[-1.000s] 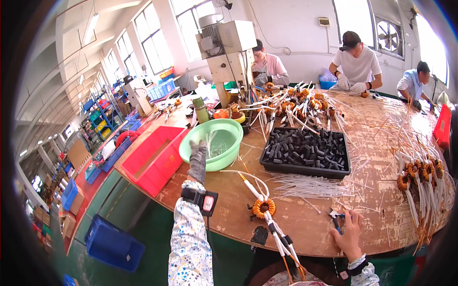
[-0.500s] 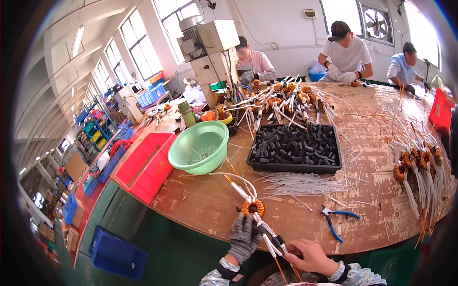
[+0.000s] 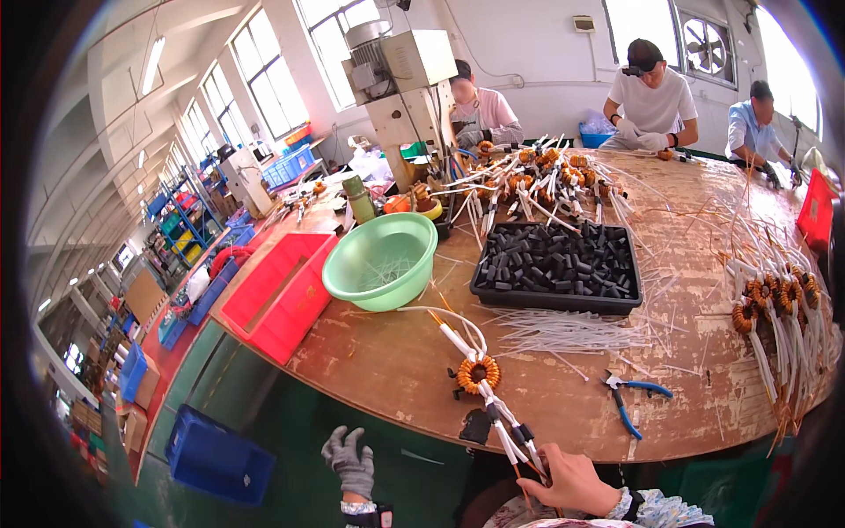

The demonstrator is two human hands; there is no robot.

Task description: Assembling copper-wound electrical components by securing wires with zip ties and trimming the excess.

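Note:
A toroidal coil (image 3: 478, 375) wound in orange-copper wire lies near the front edge of the table. White-sleeved leads run from it both ways, and black sleeves (image 3: 523, 434) sit on the leads nearest me. My right hand (image 3: 576, 482), bare, has its fingers closed around those near leads (image 3: 515, 447), whose copper ends reach past the table edge. My left hand (image 3: 350, 463), in a grey glove, is off the table to the left, raised with fingers apart and nothing in it. Blue-handled cutters (image 3: 632, 401) lie to the right of the coil.
Behind the coil stand a black tray of short black sleeves (image 3: 556, 304), loose white ties (image 3: 563, 332), a green basin (image 3: 414, 286) and a red bin (image 3: 264, 330). More coils are heaped at the back (image 3: 572, 172) and right (image 3: 781, 295). Several people work across the table.
My left hand has let go of the coil and moved left, off the table. My right hand stays at the leads. The view has shifted slightly.

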